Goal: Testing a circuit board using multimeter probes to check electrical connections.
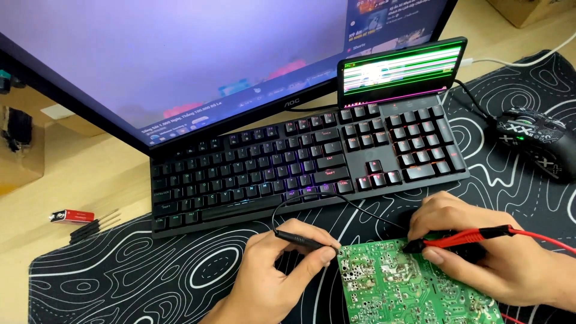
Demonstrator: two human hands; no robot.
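A green circuit board point(408, 288), solder side up, lies on the black patterned desk mat point(150, 282) at the front. My left hand point(276, 276) holds a black test probe point(303, 241) with its tip at the board's left edge. My right hand point(486, 258) holds a red test probe point(465, 239), its tip touching the board near the upper edge. A thin black lead point(312, 197) loops from the black probe toward the keyboard, and a red lead runs off to the right.
A black backlit keyboard point(300, 162) sits behind the board, under a large monitor point(180, 60). A phone point(401, 72) with a glitching screen leans behind the keyboard. A black mouse point(534, 138) is at right. A red battery point(72, 216) and dark screwdrivers point(95, 227) lie at left.
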